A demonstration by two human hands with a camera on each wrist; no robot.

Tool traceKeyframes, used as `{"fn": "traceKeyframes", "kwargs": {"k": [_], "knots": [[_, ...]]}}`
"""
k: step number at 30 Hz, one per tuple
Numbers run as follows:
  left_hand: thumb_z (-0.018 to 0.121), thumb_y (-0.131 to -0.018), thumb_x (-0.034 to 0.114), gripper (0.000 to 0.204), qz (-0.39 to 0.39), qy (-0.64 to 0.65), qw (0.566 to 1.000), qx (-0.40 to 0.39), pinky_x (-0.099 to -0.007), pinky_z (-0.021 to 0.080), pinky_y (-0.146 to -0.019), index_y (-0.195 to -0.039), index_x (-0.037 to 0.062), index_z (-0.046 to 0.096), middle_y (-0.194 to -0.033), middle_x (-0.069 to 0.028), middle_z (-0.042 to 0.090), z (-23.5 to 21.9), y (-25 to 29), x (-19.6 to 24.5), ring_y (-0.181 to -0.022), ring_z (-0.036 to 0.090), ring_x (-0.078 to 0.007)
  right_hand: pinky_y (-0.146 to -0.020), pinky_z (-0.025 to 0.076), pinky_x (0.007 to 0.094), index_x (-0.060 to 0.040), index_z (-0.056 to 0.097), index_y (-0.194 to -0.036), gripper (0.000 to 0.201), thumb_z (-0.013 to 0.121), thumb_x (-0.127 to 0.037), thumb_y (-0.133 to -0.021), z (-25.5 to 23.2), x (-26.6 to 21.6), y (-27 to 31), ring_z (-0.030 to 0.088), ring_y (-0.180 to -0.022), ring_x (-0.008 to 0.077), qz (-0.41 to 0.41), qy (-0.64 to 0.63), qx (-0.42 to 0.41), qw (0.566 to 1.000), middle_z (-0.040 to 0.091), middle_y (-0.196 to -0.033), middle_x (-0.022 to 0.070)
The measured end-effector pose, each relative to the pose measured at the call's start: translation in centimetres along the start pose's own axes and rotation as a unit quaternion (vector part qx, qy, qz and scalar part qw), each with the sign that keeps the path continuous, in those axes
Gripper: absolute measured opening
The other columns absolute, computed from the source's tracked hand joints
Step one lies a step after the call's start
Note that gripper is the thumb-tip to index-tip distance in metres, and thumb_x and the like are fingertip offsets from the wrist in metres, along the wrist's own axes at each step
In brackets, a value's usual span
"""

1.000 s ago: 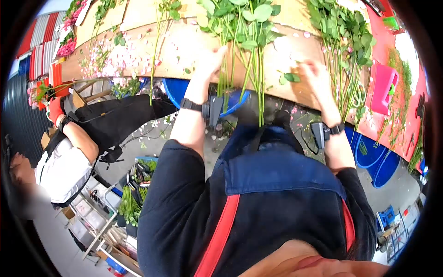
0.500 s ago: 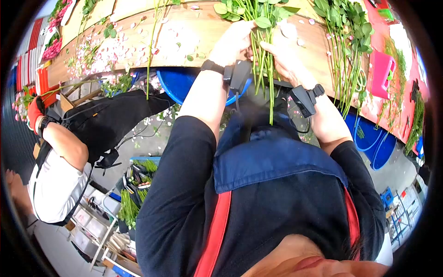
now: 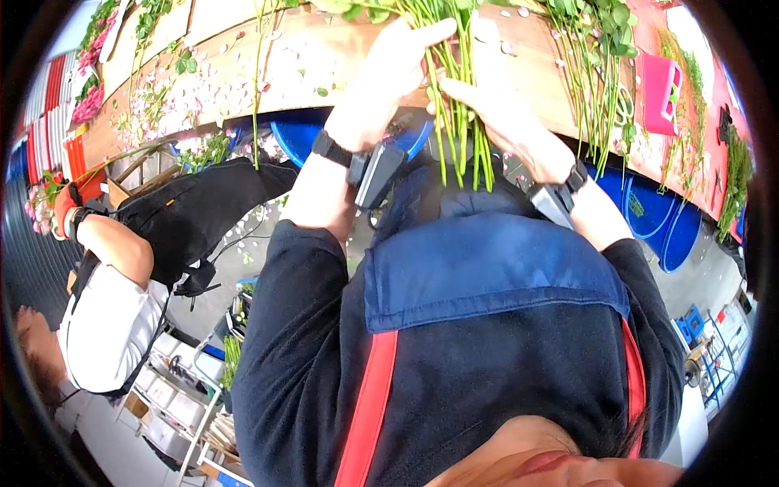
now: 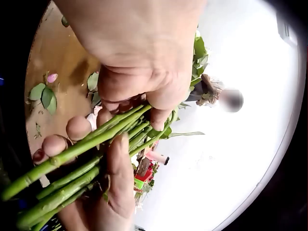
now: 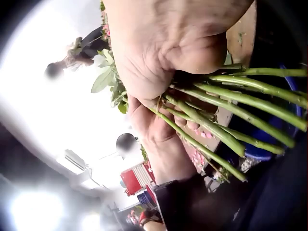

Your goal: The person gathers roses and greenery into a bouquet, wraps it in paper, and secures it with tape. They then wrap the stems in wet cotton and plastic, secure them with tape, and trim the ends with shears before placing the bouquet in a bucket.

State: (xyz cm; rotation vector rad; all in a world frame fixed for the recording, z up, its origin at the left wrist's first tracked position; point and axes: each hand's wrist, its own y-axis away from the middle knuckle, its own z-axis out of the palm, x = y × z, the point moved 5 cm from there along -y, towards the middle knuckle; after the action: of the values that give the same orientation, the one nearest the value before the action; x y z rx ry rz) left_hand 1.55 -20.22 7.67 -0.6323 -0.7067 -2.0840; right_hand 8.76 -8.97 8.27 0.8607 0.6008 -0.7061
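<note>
A bunch of long green leafy stems (image 3: 461,65) was held between both hands at the front of a brown wooden counter (image 3: 531,89), its cut ends reaching past the edge towards a navy fabric apron (image 3: 487,260). The grip of the left hand (image 3: 377,77) was curled round the bunch on the side nearer the leaves; that of the right hand (image 3: 499,101) grasped it lower down, the thumb laid against the stems.

The head view cropped the leafy tops and washed both hands out in glare. The left wrist view alone clearly showed the right hand's fingertips (image 4: 78,127) beyond the stems, opposite the thumb, and a small green sprig (image 4: 48,98) on the wood with a pink petal (image 4: 52,78) beside it. The right wrist view showed the cut ends at close range, fanning apart.

Only the head view took in the wider surroundings: a second bunch of green leafy stems (image 3: 604,36) to the right, a bright pink plastic container (image 3: 656,93) beyond it, pale pink scattered petals (image 3: 178,89) to the left, a round blue plastic tub (image 3: 292,136) below the edge, and a person in a white shirt (image 3: 109,329) with a red glove (image 3: 63,207).
</note>
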Motion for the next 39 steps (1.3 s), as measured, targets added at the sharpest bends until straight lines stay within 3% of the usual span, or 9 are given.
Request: {"fn": "traceKeyframes", "kwargs": {"k": [6, 11, 12, 16, 20, 21, 23, 26, 39], "knots": [[0.057, -0.089, 0.003, 0.024, 0.076, -0.043, 0.996, 0.008, -0.0299, 0.055, -0.069, -0.113, 0.0029, 0.058, -0.095, -0.0055, 0.064, 4.2, -2.6, 3.6, -0.08, 0.063, -0.0171, -0.067, 0.052, 0.0292, -0.0032, 0.056, -0.109, 0.031, 0.065, -0.025, -0.088, -0.6, -5.1, -1.6, 0.06, -0.075, 0.0133, -0.172, 0.185, -0.001, 0.968, 0.062, -0.091, 0.006], [0.056, -0.087, -0.003, 0.033, 0.164, -0.127, 0.978, -0.028, -0.033, 0.051, -0.087, -0.12, -0.0021, 0.055, -0.112, -0.0081, 0.062, 9.4, -2.4, 7.1, -0.098, 0.06, -0.0197, -0.074, 0.05, 0.0308, -0.0054, 0.062, -0.107, 0.036, 0.07, -0.03, -0.083, -1.4, -9.2, -0.8, 0.061, -0.081, 0.0133, -0.149, 0.333, -0.006, 0.931, 0.065, -0.088, 0.006], [0.064, -0.086, 0.006, 0.031, 0.156, -0.141, 0.977, -0.041, -0.0347, 0.058, -0.071, -0.116, -0.0005, 0.057, -0.102, -0.0142, 0.066, 9.9, -2.2, 6.9, -0.089, 0.067, -0.0252, -0.076, 0.049, 0.0318, -0.0065, 0.064, -0.107, 0.036, 0.071, -0.032, -0.082, -1.5, -10.1, -0.5, 0.061, -0.084, 0.0139, -0.148, 0.344, 0.006, 0.927, 0.066, -0.088, 0.0067], [0.07, -0.082, 0.011, 0.034, 0.096, -0.232, 0.965, -0.071, -0.0383, 0.054, -0.085, -0.112, -0.0037, 0.062, -0.106, -0.0141, 0.067, 11.9, -1.9, 8.2, -0.097, 0.065, -0.024, -0.082, 0.048, 0.0325, -0.0108, 0.065, -0.112, 0.04, 0.069, -0.039, -0.083, -2.3, -11.8, -0.9, 0.062, -0.09, 0.0181, -0.213, 0.451, -0.041, 0.866, 0.068, -0.094, 0.0064], [0.072, -0.082, 0.021, 0.024, 0.033, -0.334, 0.942, -0.021, -0.0299, 0.047, -0.091, -0.1, 0.0049, 0.071, -0.102, -0.0086, 0.069, 9.3, -2.9, 4.4, -0.097, 0.063, -0.0161, -0.07, 0.051, 0.0382, -0.0191, 0.071, -0.097, 0.045, 0.06, -0.059, -0.081, -4.9, -12.0, -0.5, 0.066, -0.079, 0.0207, -0.13, 0.75, 0.163, 0.628, 0.07, -0.087, 0.0084], [0.065, -0.088, 0.033, 0.031, -0.066, -0.483, 0.872, 0.044, -0.0317, 0.048, -0.088, -0.101, 0.0055, 0.071, -0.103, -0.0071, 0.069, 10.8, -1.6, 3.8, -0.103, 0.059, -0.0153, -0.064, 0.052, 0.0366, -0.0176, 0.072, -0.095, 0.042, 0.061, -0.056, -0.081, -2.8, -13.0, 2.1, 0.067, -0.071, 0.0227, -0.243, 0.751, 0.144, 0.596, 0.069, -0.077, 0.0084], [0.056, -0.092, 0.035, 0.038, -0.051, -0.488, 0.871, -0.025, -0.0323, 0.046, -0.091, -0.114, 0.0059, 0.062, -0.114, -0.008, 0.063, 11.0, 0.9, 2.8, -0.109, 0.056, -0.018, -0.073, 0.054, 0.0314, -0.0098, 0.07, -0.098, 0.021, 0.067, -0.026, -0.085, -0.6, -14.8, 6.4, 0.067, -0.082, 0.0166, -0.059, 0.584, 0.183, 0.789, 0.07, -0.093, 0.0098], [0.047, -0.096, 0.038, 0.045, -0.047, -0.452, 0.887, -0.088, -0.0329, 0.043, -0.095, -0.127, 0.0062, 0.053, -0.124, -0.0089, 0.058, 11.1, 4.3, 1.2, -0.114, 0.053, -0.0206, -0.084, 0.051, 0.0327, -0.0034, 0.061, -0.109, 0.025, 0.066, -0.004, -0.084, -12.1, -1.0, -5.7, 0.06, -0.096, 0.019, -0.275, 0.426, 0.006, 0.862, 0.065, -0.104, 0.0072], [0.051, -0.094, 0.033, 0.041, 0.048, -0.381, 0.922, -0.045, -0.033, 0.044, -0.092, -0.123, 0.0049, 0.055, -0.119, -0.0093, 0.059, 10.4, -0.8, -1.9, -0.11, 0.054, -0.0204, -0.094, 0.043, 0.041, -0.0003, 0.06, -0.115, 0.041, 0.061, -0.03, -0.086, -8.6, -3.1, 0.0, 0.054, -0.11, 0.0334, -0.148, 0.605, 0.129, 0.771, 0.059, -0.118, 0.0179]]}}
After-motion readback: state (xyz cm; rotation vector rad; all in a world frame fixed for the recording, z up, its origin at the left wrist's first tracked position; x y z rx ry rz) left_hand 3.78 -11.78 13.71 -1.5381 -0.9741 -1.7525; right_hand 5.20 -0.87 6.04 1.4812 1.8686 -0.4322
